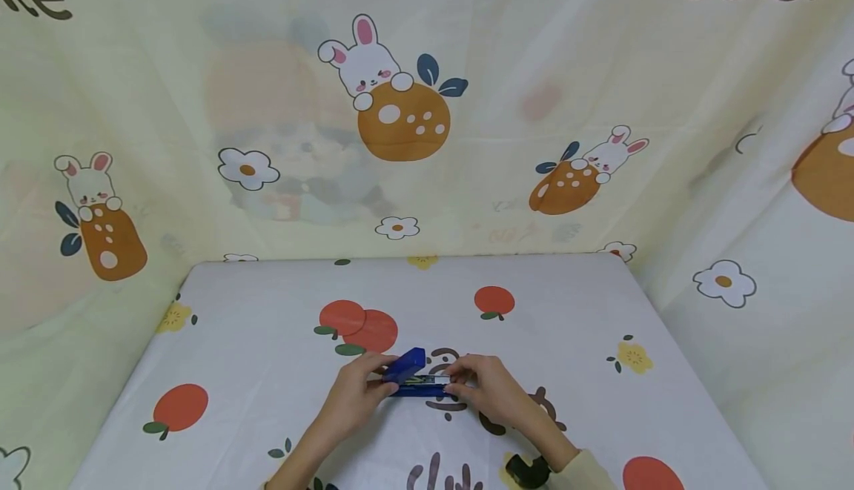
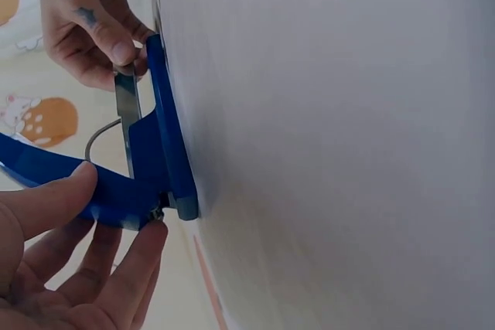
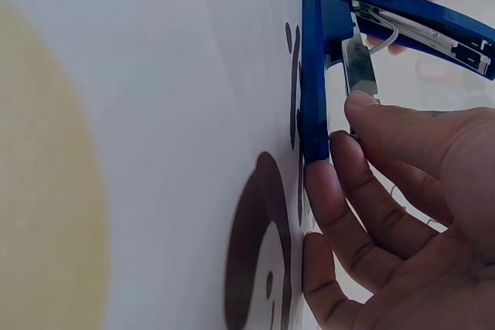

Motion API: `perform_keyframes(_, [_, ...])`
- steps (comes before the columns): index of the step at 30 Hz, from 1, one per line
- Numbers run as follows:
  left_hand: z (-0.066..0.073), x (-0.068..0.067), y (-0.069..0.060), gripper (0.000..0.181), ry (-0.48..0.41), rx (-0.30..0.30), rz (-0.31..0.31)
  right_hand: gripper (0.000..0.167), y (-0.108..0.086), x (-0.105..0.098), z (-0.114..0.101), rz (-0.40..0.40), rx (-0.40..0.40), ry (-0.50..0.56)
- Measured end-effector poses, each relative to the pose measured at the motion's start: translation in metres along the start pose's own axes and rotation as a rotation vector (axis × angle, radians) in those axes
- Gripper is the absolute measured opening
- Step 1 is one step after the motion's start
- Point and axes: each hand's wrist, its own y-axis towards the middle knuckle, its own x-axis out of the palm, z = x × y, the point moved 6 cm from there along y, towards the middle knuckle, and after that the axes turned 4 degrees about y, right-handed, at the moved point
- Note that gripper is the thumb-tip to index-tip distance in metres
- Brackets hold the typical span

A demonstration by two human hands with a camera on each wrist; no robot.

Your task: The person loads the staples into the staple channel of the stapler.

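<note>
A blue stapler [image 1: 408, 363] stands on the cloth-covered table with its top arm swung up, so the metal staple channel [image 3: 360, 66] lies exposed. In the head view my left hand [image 1: 356, 392] grips the stapler at its hinge end, thumb and fingers on either side of the raised arm [image 2: 116, 199]. My right hand [image 1: 492, 392] pinches the free end of the staple channel between thumb and index finger. One of its other fingers touches the tip of the base [image 3: 313, 75]. A bent wire [image 2: 99, 135] links the raised arm and the channel. Whether staples lie inside cannot be told.
The white tablecloth [image 1: 267, 371] carries printed fruit, flowers and letters. Behind the table hangs a patterned curtain [image 1: 494, 201], with more fabric along both sides. A black strap [image 1: 527, 471] sits at my right wrist.
</note>
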Motion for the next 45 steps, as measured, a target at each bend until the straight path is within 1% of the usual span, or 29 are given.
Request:
perform_keyframes(7, [0.002, 0.001, 0.001, 0.039, 0.009, 0.020, 0.007, 0.018, 0.000, -0.001, 0.000, -0.007, -0.016, 0.000])
perform_keyframes(14, [0.005, 0.002, 0.001, 0.038, 0.035, 0.019, 0.019, 0.018, 0.000, -0.001, -0.001, -0.010, -0.036, -0.002])
perform_keyframes(19, [0.006, 0.002, 0.002, 0.038, 0.083, 0.005, 0.030, 0.018, 0.001, -0.002, -0.001, -0.010, -0.031, -0.005])
perform_keyframes(28, [0.009, 0.004, 0.003, 0.038, 0.185, -0.011, 0.029, 0.018, 0.002, -0.001, 0.000, -0.010, -0.010, 0.002])
perform_keyframes(32, [0.009, 0.005, 0.004, 0.039, 0.207, -0.024, 0.026, 0.017, 0.002, -0.001, 0.000, -0.011, 0.001, 0.013])
perform_keyframes(35, [0.010, 0.005, 0.004, 0.039, 0.216, -0.020, 0.031, 0.016, 0.002, -0.001, 0.001, -0.011, 0.001, 0.022])
perform_keyframes(41, [0.012, 0.005, 0.003, 0.038, 0.253, 0.022, 0.045, 0.012, 0.003, -0.001, 0.001, -0.014, -0.012, 0.027])
perform_keyframes(45, [0.013, 0.006, 0.004, 0.038, 0.253, 0.043, 0.045, 0.012, 0.003, -0.001, 0.001, -0.012, -0.006, 0.018])
